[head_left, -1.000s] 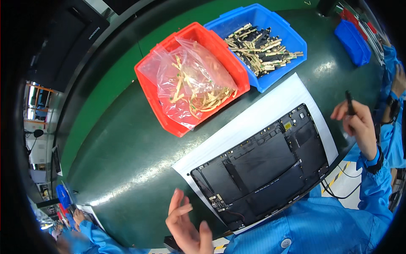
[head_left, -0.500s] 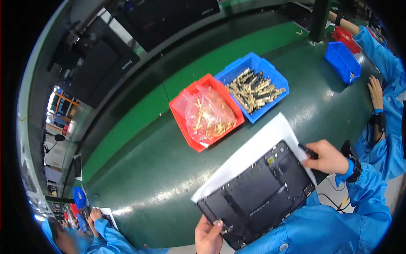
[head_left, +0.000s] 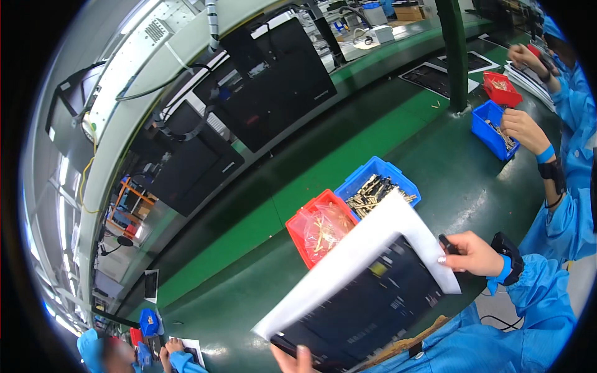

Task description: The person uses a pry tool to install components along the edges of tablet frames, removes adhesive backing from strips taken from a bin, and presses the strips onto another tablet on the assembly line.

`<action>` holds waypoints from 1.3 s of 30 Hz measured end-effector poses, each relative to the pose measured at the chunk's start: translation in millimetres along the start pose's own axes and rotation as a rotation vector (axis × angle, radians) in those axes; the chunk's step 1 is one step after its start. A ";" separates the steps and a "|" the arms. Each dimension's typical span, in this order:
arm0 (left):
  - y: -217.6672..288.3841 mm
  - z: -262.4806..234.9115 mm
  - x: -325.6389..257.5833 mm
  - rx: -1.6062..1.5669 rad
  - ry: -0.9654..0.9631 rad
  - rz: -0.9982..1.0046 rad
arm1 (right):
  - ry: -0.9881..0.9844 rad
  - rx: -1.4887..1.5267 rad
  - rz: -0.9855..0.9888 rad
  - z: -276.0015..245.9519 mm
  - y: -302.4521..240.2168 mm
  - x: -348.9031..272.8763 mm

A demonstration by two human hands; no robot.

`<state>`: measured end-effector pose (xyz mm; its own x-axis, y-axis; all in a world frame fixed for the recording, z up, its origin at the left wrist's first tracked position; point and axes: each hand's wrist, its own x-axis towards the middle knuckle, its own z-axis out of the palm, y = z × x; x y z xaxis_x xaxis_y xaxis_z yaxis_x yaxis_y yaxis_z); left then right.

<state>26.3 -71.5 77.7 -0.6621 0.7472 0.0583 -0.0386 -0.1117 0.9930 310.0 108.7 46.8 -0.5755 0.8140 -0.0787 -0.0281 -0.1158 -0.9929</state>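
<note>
Green tabletop (head_left: 230,311) beneath, left grip (head_left: 302,362) holds black panel (head_left: 354,304), right grip (head_left: 474,255) holds white sheet (head_left: 387,227).

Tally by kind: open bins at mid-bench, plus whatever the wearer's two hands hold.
Red open plastic bin: 1
Blue open plastic bin: 1
Black flat rectangular casing: 1
Thin white sheet: 1
Short black stick-like tool: 1
Total: 5

A head-worn fisheye looks down and forward, from close, over the workbench (head_left: 239,298)
</note>
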 end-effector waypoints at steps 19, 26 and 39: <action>-75.5 22.2 359.3 1.130 0.166 0.305 | 0.275 -0.813 -0.566 -5.6 -25.6 93.4; -86.3 19.5 405.7 -0.310 0.187 -0.360 | 0.318 -1.058 -0.349 5.2 -14.2 162.8; -1.5 77.9 252.4 -0.067 -0.114 0.273 | 0.357 -0.936 -0.343 -2.0 -29.2 162.4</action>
<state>-82.4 168.2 98.9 -0.5665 0.7518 0.3373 0.0777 -0.3588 0.9302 219.0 245.3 62.9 -0.3779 0.8580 0.3480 0.5855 0.5126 -0.6280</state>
